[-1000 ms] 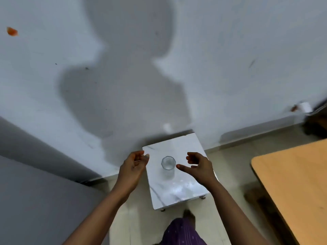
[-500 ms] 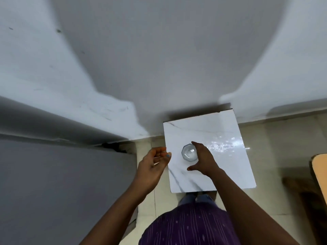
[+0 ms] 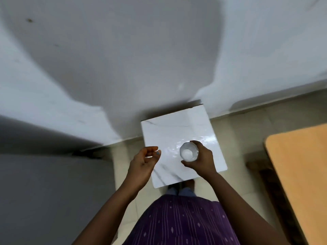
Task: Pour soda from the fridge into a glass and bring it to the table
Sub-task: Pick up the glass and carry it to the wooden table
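A clear empty glass (image 3: 188,152) is seen from above over a small white marble-topped stand (image 3: 169,131) that sits against the wall. My right hand (image 3: 201,159) wraps around the glass from the right, thumb on the near side. My left hand (image 3: 144,160) hovers at the stand's left edge with fingers loosely curled and apart, holding nothing. Whether the glass rests on the marble or is lifted off it cannot be told. No soda and no fridge interior are in sight.
A grey flat-sided unit (image 3: 53,191) fills the lower left. A wooden table (image 3: 300,174) reaches in from the right edge. The white wall (image 3: 159,50) rises just behind the stand. Tiled floor (image 3: 233,129) lies between the stand and the wooden table.
My right hand has closed around the glass, which stood free a second ago. The view has tipped down and closer to the stand. My left hand stays beside the stand's left edge.
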